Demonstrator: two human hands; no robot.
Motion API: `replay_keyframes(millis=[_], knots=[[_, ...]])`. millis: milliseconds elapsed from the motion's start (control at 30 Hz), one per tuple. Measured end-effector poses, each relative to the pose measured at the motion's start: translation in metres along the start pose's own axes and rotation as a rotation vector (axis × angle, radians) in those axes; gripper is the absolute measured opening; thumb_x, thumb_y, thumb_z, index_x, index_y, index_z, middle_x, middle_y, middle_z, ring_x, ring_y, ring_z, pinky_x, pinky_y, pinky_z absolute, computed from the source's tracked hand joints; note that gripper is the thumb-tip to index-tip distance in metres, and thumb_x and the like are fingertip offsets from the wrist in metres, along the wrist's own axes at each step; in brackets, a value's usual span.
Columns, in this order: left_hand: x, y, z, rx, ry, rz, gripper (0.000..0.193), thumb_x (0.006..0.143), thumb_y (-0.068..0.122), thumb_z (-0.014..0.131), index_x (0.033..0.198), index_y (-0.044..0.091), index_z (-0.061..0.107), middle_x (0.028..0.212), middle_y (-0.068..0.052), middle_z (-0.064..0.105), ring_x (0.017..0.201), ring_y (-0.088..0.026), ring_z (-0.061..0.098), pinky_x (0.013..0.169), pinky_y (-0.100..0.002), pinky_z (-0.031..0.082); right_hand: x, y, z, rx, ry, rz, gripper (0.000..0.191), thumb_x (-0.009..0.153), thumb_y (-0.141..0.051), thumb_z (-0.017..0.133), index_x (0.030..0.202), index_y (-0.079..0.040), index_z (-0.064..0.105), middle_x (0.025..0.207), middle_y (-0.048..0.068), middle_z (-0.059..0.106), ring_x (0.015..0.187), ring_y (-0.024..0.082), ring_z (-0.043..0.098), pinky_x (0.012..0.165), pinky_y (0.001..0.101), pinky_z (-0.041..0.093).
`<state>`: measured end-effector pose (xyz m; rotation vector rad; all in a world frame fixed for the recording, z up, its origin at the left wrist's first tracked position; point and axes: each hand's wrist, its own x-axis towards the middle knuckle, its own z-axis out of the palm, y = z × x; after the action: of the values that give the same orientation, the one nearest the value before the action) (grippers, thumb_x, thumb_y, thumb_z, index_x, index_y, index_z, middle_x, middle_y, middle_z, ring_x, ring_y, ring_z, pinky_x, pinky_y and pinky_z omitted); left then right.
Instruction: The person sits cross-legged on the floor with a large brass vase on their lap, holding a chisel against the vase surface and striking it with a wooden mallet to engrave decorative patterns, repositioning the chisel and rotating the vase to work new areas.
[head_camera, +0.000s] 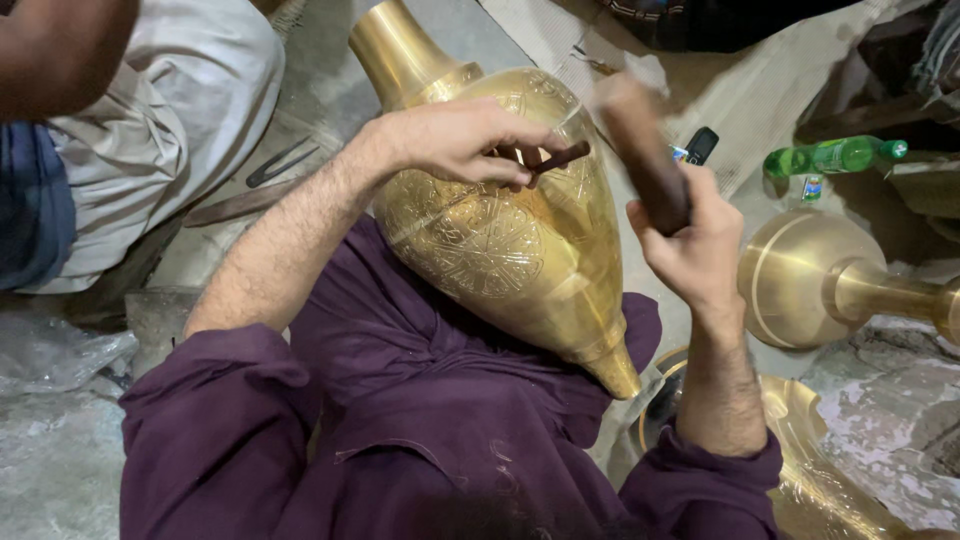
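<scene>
A large engraved brass vase (510, 240) lies across my lap, neck pointing away and narrow end toward my right. My left hand (455, 140) rests on its upper body and pinches a thin dark chisel (555, 157) against the brass. My right hand (690, 240) is raised beside the vase, shut on a dark wooden mallet (640, 150) that is blurred and held above the chisel. I wear purple sleeves.
Another person in pale trousers (170, 110) sits at the upper left. A green plastic bottle (835, 155) and a dark phone (700, 145) lie at the upper right. A second brass piece (810, 280) lies at the right. Metal tools (275, 165) lie on the floor.
</scene>
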<state>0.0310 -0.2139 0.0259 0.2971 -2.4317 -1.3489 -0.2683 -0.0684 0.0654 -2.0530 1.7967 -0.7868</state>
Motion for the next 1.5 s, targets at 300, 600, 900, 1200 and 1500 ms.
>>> replay_keyframes(millis=[300, 600, 900, 1200, 1500], knots=[[-0.006, 0.004, 0.006, 0.021, 0.085, -0.045, 0.047, 0.098, 0.016, 0.071, 0.142, 0.006, 0.057, 0.117, -0.014, 0.075, 0.103, -0.026, 0.075, 0.088, -0.041, 0.06, 0.013, -0.004, 0.0, 0.138, -0.039, 0.061, 0.049, 0.093, -0.015, 0.082, 0.131, -0.001, 0.055, 0.089, 0.011, 0.068, 0.079, 0.018, 0.066, 0.073, 0.0323, 0.054], [-0.013, 0.008, 0.015, 0.083, 0.166, -0.13, 0.043, 0.099, 0.021, 0.07, 0.139, 0.009, 0.059, 0.112, -0.012, 0.076, 0.1, -0.026, 0.076, 0.089, -0.042, 0.061, 0.026, -0.003, -0.007, -0.144, -0.086, -0.057, 0.041, 0.09, -0.017, 0.085, 0.118, -0.005, 0.058, 0.089, 0.016, 0.068, 0.08, 0.033, 0.069, 0.07, 0.0387, 0.052], [-0.023, 0.006, 0.031, 0.097, 0.306, -0.138, 0.042, 0.102, 0.023, 0.068, 0.14, 0.01, 0.057, 0.112, -0.011, 0.077, 0.101, -0.023, 0.077, 0.093, -0.041, 0.062, 0.046, -0.018, -0.022, -0.129, -0.194, 0.0, 0.04, 0.092, -0.022, 0.082, 0.117, -0.004, 0.057, 0.089, 0.017, 0.07, 0.079, 0.035, 0.07, 0.072, 0.0444, 0.056], [-0.043, 0.015, 0.057, -0.042, 0.591, -0.219, 0.036, 0.106, 0.017, 0.069, 0.137, 0.007, 0.056, 0.11, -0.014, 0.078, 0.099, -0.023, 0.08, 0.09, -0.038, 0.067, 0.08, -0.053, -0.048, -0.447, -0.397, -0.108, 0.037, 0.097, -0.024, 0.078, 0.122, -0.004, 0.058, 0.085, 0.019, 0.071, 0.076, 0.037, 0.073, 0.072, 0.0487, 0.057], [-0.047, 0.03, 0.081, -0.107, 0.864, -0.278, 0.04, 0.102, 0.01, 0.07, 0.138, 0.0, 0.054, 0.113, -0.015, 0.078, 0.1, -0.024, 0.081, 0.085, -0.033, 0.071, 0.111, -0.112, -0.061, -0.747, -0.45, -0.317, 0.042, 0.085, -0.017, 0.077, 0.122, -0.007, 0.06, 0.087, 0.017, 0.073, 0.075, 0.039, 0.071, 0.066, 0.0504, 0.055]])
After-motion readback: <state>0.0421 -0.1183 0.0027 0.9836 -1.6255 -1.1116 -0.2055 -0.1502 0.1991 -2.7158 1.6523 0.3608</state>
